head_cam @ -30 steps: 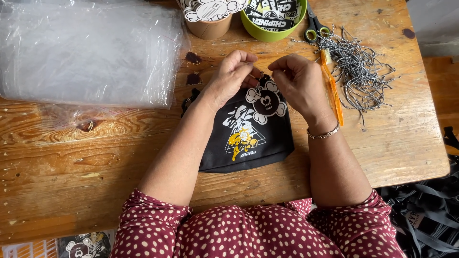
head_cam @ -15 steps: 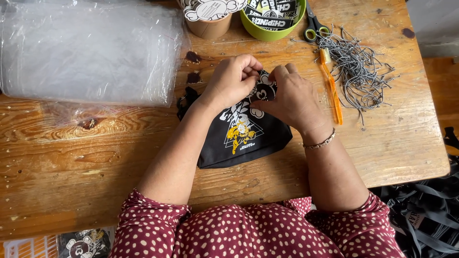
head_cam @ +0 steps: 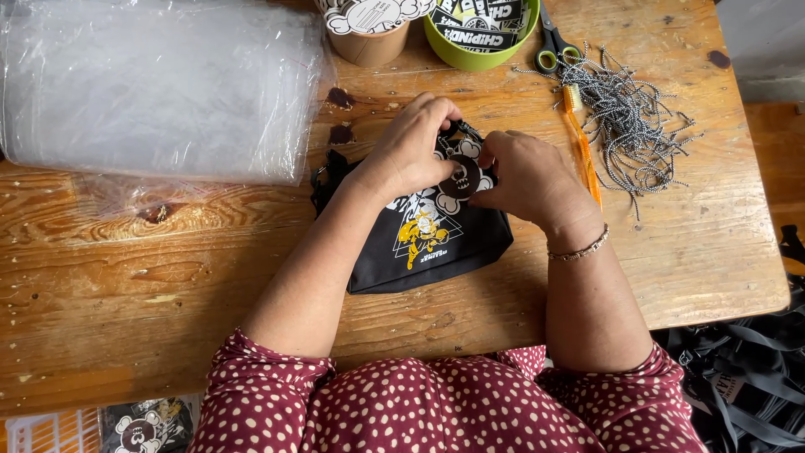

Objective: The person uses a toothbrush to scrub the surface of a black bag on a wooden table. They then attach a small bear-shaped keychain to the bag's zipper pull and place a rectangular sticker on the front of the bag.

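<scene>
A small black bag point(head_cam: 436, 243) with a white and yellow print lies flat on the wooden table point(head_cam: 168, 285). My left hand point(head_cam: 411, 151) rests on its upper edge, fingers curled at the bag's black clip. My right hand point(head_cam: 524, 180) sits beside it on the right. Both hands pinch a round dark-and-white cartoon-shaped tag point(head_cam: 459, 176) over the top of the bag. A thin bracelet circles my right wrist.
A stack of clear plastic bags point(head_cam: 159, 84) covers the table's far left. At the back stand a brown paper cup point(head_cam: 369, 38) and a green bowl point(head_cam: 478, 42) of tags. Scissors point(head_cam: 553, 46), an orange tool point(head_cam: 583, 143) and several black-and-white cords point(head_cam: 637, 117) lie right.
Both hands have come down and closer together onto the bag's top. The bag has shifted slightly, and the round tag now shows between the fingers.
</scene>
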